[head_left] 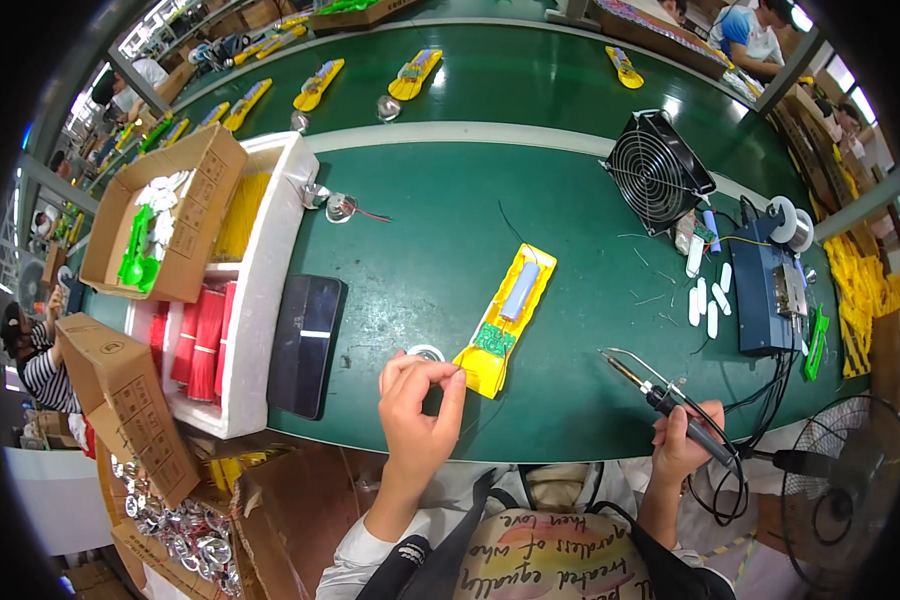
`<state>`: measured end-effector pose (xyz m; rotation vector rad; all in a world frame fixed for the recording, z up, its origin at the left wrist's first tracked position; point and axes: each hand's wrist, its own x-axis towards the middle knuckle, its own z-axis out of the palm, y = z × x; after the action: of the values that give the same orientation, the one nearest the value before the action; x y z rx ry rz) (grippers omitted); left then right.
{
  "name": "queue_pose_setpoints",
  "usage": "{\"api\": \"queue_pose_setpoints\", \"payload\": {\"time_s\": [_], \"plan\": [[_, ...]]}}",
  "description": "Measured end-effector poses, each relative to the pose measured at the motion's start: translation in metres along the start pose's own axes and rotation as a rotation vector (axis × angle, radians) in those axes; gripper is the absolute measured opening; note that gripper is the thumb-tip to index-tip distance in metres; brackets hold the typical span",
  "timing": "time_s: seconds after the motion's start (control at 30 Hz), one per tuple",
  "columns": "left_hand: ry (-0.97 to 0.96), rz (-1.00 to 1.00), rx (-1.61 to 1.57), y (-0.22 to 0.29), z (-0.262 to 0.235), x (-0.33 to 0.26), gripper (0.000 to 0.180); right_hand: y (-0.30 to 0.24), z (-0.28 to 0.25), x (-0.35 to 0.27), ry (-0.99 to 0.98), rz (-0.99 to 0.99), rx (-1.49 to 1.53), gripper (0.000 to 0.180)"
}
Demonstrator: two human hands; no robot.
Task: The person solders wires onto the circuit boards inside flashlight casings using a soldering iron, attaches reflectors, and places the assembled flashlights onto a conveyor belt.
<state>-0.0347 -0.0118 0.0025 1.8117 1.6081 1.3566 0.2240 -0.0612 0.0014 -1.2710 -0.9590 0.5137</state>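
Note:
A yellow plastic flashlight housing (487, 368) lies tilted on the green bench in front of me. Inside it sit a blue cylindrical battery (521, 290) and a small green circuit board (495, 339). A thin dark wire rises from its far end. My left hand (420, 405) is closed in a pinch at the near left edge of the housing; what is between the fingertips is too small to tell. Behind those fingers a round reflector (427, 353) partly shows. My right hand (681, 448) grips a soldering iron (660, 400) by its handle, its tip pointing left, apart from the housing.
Left stand a white foam box (282, 200) of red and yellow wires, cardboard boxes and a dark phone (307, 345). Right are a black fan (658, 172), white pieces, and a blue soldering station (765, 295). Beyond runs a belt (520, 80) carrying yellow housings. Co-workers sit farther off.

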Motion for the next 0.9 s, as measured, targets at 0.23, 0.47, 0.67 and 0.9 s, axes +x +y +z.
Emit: {"api": "queue_pose_setpoints", "payload": {"time_s": [0.23, 0.47, 0.67, 0.9], "plan": [[0.043, -0.018, 0.020, 0.004, -0.001, 0.004, 0.005, -0.007, 0.018, -0.001, -0.017, 0.015, -0.022, 0.022], [-0.046, 0.007, 0.123, 0.004, -0.005, 0.005, 0.006, -0.021, 0.029, 0.002, -0.058, -0.016, -0.031, 0.028], [-0.003, -0.034, 0.161, 0.008, 0.005, 0.005, 0.009, -0.032, 0.045, 0.001, -0.109, -0.072, -0.059, 0.040], [0.037, -0.061, 0.217, 0.008, 0.010, 0.007, 0.014, -0.035, 0.062, -0.002, -0.220, -0.014, -0.097, 0.046]]}}
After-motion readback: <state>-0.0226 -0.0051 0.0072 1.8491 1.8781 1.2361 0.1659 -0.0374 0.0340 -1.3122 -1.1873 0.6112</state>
